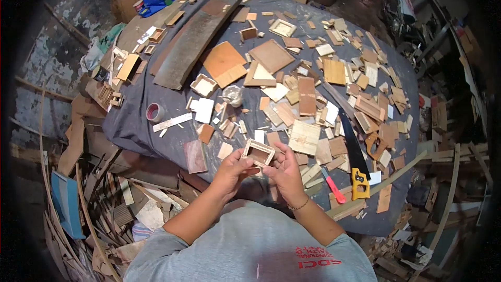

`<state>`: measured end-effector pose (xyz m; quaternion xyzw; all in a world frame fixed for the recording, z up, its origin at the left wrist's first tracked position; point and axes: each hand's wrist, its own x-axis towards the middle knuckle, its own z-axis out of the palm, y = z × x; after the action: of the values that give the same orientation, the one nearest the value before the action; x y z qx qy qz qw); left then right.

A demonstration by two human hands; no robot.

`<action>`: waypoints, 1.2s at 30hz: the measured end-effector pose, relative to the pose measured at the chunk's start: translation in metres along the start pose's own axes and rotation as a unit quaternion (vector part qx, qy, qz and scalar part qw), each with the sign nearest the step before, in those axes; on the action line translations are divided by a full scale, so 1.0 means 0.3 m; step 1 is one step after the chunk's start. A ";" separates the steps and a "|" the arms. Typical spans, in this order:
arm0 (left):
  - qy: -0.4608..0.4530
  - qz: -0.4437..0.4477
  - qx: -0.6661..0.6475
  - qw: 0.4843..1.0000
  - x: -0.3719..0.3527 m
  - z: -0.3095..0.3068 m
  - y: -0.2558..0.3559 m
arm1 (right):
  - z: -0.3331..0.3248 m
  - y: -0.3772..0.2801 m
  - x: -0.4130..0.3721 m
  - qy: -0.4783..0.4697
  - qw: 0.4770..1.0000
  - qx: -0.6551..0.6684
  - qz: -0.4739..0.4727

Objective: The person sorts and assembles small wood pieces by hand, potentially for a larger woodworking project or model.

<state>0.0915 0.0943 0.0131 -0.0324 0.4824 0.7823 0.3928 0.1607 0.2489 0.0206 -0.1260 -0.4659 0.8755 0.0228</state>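
A small open wooden box (259, 153) with pale rims and a brown inside is held up at the table's front edge, close to my chest. My left hand (235, 170) grips its left side, thumb along the near edge. On the right side, my right hand (286, 167) has its fingers and thumb closed on the same box. A white rectangular piece (259, 136) lies just beyond the box. Left of my hands is a flat reddish-brown board (195, 156). A light square wood block (304, 137) lies to the right.
Wood scraps cover much of the dark cloth (172, 104). A yellow-handled saw (360, 183) and a red-handled knife (334, 188) lie at the right. A roll of tape (154, 113) and a knotted plastic bag (232, 95) stand left of centre. A long dark plank (195, 42) lies farther back.
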 end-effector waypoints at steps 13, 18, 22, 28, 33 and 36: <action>0.075 0.082 -0.128 0.986 0.005 -0.740 0.528 | 0.504 0.423 0.339 0.011 0.992 -0.108 0.068; 0.110 0.090 -0.165 0.976 0.005 -0.997 0.712 | 0.746 0.514 0.504 -0.067 0.982 -0.133 0.119; 0.163 0.084 -0.183 0.966 0.072 -1.170 0.812 | 0.846 0.545 0.603 -0.073 0.979 -0.155 0.115; 0.137 0.126 -0.196 0.963 0.220 -1.368 1.014 | 0.892 0.572 0.703 -0.020 0.977 -0.174 0.117; 0.178 0.163 -0.158 0.958 0.415 -1.561 1.213 | 0.893 0.581 0.750 0.032 0.975 -0.197 0.093; 0.211 0.157 -0.150 0.953 0.578 -1.691 1.333 | 0.859 0.597 0.764 0.076 0.972 -0.201 0.099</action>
<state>-0.4527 -0.2907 -0.0400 -0.1787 0.4304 0.8729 0.1446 -0.1094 -0.0250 -0.0345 -0.2396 -0.6147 0.7495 -0.0546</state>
